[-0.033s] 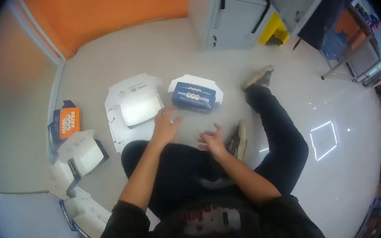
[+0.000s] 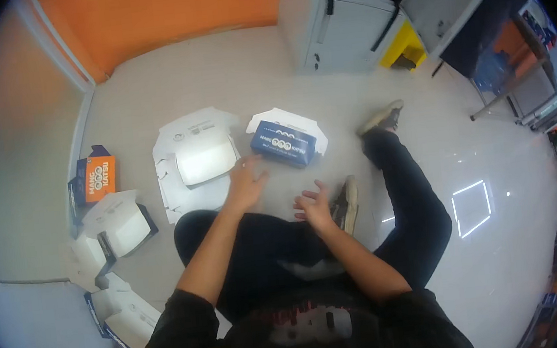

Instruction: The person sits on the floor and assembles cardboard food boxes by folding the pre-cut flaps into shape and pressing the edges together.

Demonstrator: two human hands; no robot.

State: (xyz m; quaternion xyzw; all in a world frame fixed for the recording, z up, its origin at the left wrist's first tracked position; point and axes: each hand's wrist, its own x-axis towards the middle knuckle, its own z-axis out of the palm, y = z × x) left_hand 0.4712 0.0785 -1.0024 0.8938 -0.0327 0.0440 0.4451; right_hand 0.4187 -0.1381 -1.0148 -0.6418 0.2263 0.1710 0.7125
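My left hand (image 2: 247,183) is over the floor, close to the near edge of a blue printed carton box (image 2: 285,145), its fingers apart and holding nothing. The box has white flaps spread out behind it and at its right end. Just left of that hand, an open white carton (image 2: 207,162) lies on a flattened white carton sheet (image 2: 171,195). My right hand (image 2: 314,205) hovers above the floor beside my shoe, fingers spread and empty, apart from the boxes.
Along the left wall stand an orange and blue carton (image 2: 98,178), an open white one with dark blue sides (image 2: 126,225) and several more opened cartons (image 2: 131,318). A grey cabinet (image 2: 349,34) with an open door and a yellow object (image 2: 405,45) stand at the back. My legs frame the work area.
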